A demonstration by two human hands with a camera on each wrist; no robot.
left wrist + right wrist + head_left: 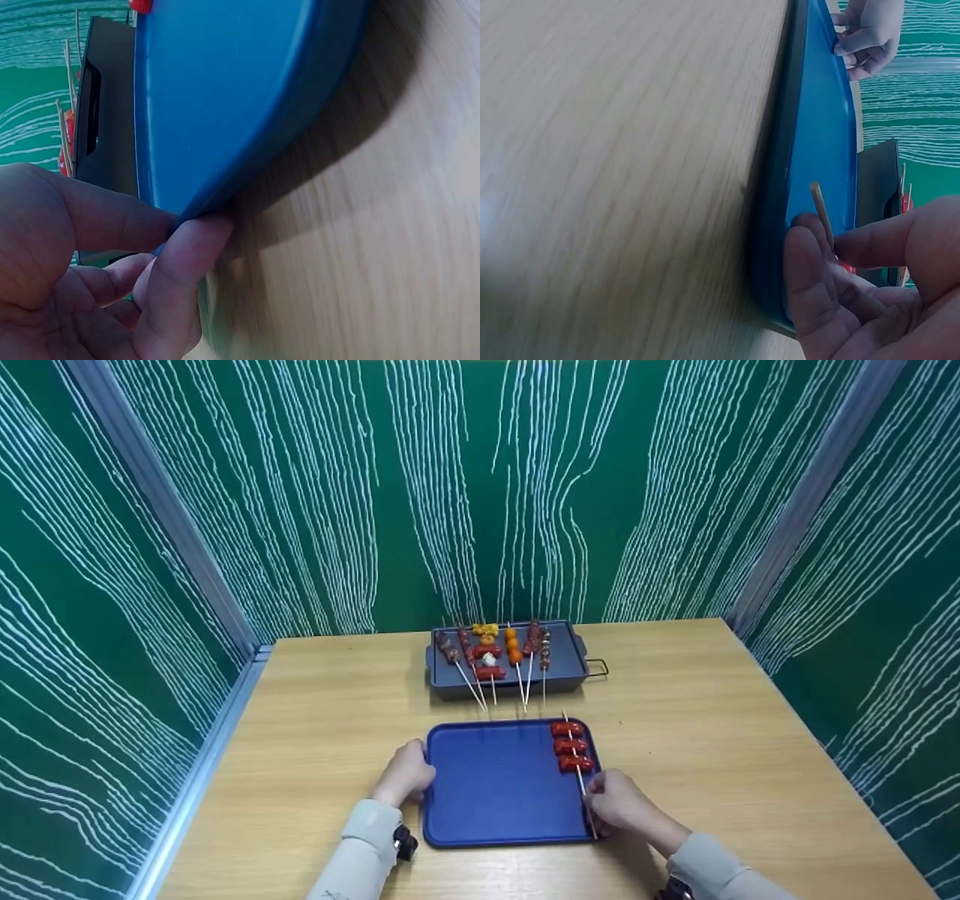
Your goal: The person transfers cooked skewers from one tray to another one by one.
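Observation:
A blue tray [502, 787] lies on the table. My left hand [407, 772] pinches its left rim between thumb and finger, as the left wrist view shows at the tray's edge [217, 97]. At the tray's right side, my right hand [616, 801] pinches the wooden stick [821, 214] of a skewer. Three red sausage pieces [571, 746] sit on that skewer, over the tray's upper right part, with the stick's tip past the far rim. The stick's near end reaches the tray's lower right corner.
Behind the tray stands a dark grill box [510, 688] with a wire handle [598, 667] on its right. Several skewers of different foods lie across its top, their sticks hanging over the front edge. Green walls with white lines [450, 495] enclose the wooden table [322, 720].

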